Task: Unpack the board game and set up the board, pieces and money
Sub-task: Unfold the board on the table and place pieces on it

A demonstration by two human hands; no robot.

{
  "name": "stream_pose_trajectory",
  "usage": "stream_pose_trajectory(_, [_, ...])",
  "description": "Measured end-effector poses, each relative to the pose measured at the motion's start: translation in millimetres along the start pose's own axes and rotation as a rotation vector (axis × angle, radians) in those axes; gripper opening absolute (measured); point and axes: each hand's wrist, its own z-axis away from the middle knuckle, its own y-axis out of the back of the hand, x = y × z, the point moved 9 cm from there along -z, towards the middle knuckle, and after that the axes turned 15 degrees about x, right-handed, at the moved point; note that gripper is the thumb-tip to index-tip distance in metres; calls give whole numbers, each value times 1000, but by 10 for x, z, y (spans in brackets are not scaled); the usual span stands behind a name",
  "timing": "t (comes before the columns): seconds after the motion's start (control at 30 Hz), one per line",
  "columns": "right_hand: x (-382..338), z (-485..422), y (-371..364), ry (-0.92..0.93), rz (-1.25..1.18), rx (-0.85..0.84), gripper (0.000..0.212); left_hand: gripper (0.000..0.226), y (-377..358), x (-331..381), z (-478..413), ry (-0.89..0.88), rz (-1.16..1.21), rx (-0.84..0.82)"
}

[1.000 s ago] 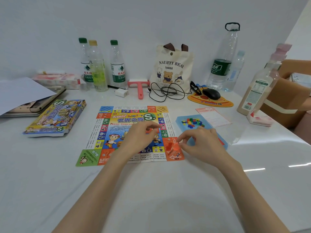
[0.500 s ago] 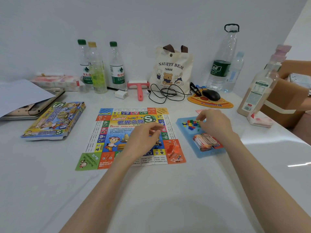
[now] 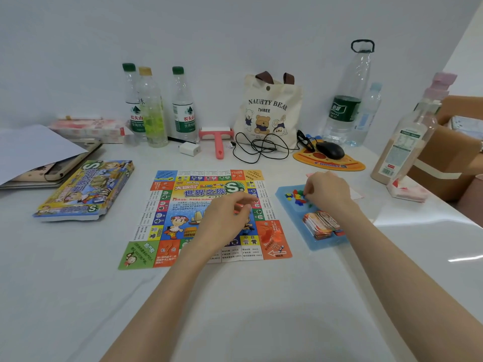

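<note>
Two hands at work, both low over the game. Right hand (image 3: pixel 326 197): fingertips (image 3: pixel 308 198) curled down into the heap of small coloured pieces (image 3: pixel 296 198), touching them. Whether one is pinched I cannot tell, since the knuckles hide the tips. Left hand (image 3: pixel 224 220): fingers bent, thumb drawn toward them, hovering over the middle of the board (image 3: pixel 183 197). A red fleck shows at its fingertips, but whether that is a held piece or board print is unclear.

The heap sits in the far end of a blue tray (image 3: pixel 324 245), directly under the right fingers. A fanned stack of cards or paper money (image 3: pixel 320 224) fills the tray's near end. The tray lies just right of the board, long axis running away from the person, slightly slanted. A few orange pieces (image 3: pixel 273 235) already stand on the board's near right corner square, between the two hands and closer to the tray.

Judgement: moving pieces onto the board is under way; the money is not yet laid out. The next carry likely goes left and toward the person, from heap to board. The right hand is the nearer one; the left is placed to receive.

Further out: game box (image 3: pixel 83 189) left of the board, on the white table (image 3: pixel 235 309).
</note>
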Motion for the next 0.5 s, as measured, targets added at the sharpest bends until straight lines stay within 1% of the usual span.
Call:
stream_pose_trajectory(0.1, [46,9,-15,-35,-76,-1,11,24,4,-1,-4,2,7,-1])
stream_pose_trajectory(0.17, [87,12,-16,-97,-232,-22,7,25,3,-2,-4,6,21,-5])
stream_pose_trajectory(0.23, [134,18,-5,-172,-440,-38,3,25,10,-6,-11,17,52,-1])
stream_pose_trajectory(0.3, [171,50,8,-216,-580,-51,4,25,35,-10,-21,35,86,12])
stream_pose_trajectory(0.4, [195,112,-8,-250,-656,-80,8,24,78,-18,-35,47,118,38])
stream_pose_trajectory(0.5, [234,162,8,-326,-768,-110,6,23,98,-34,-47,63,145,50])
